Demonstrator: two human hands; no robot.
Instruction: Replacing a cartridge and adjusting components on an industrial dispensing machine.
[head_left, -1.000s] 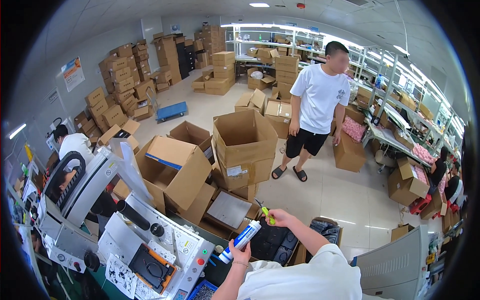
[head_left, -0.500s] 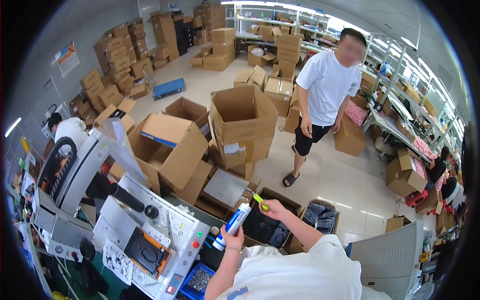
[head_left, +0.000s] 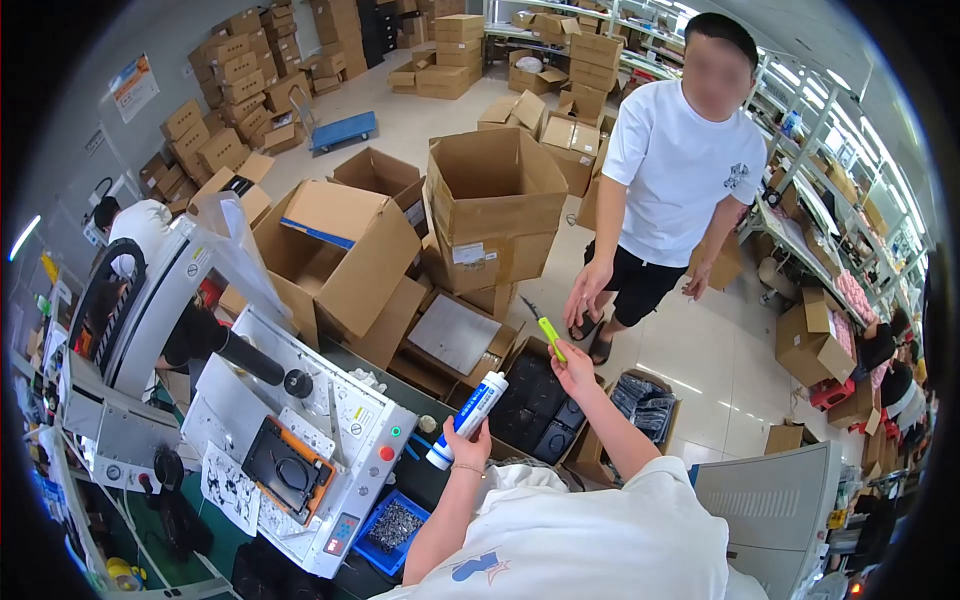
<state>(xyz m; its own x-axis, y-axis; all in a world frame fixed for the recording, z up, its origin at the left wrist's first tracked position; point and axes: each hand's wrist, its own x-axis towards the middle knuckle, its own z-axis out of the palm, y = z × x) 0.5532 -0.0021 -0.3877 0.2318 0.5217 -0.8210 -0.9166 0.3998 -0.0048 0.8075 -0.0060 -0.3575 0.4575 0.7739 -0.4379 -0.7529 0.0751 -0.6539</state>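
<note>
My left hand (head_left: 467,447) is wrapped round a white and blue sealant cartridge (head_left: 478,408), tilted with its upper end to the right. In my right hand (head_left: 573,368) is a knife-like tool with a yellow-green handle (head_left: 551,338); its thin dark metal end points up and away, clear of the cartridge. Across from me, a person in a white T-shirt (head_left: 668,165) stands with a hand (head_left: 588,290) lowered close to the tool, not touching it.
A bench machine (head_left: 362,440) with an orange-framed fixture (head_left: 290,470) stands at left. Near my left forearm sits a blue tray (head_left: 392,530) of small metal parts. Open cartons (head_left: 495,220) fill the middle; a box of black parts (head_left: 530,405) lies below my hands. At right is a grey cabinet (head_left: 765,505).
The other person has stepped closer and reaches a hand forward. My right hand has moved out to the right and farther away, carrying the tool off from the cartridge. My left keeps its hold.
</note>
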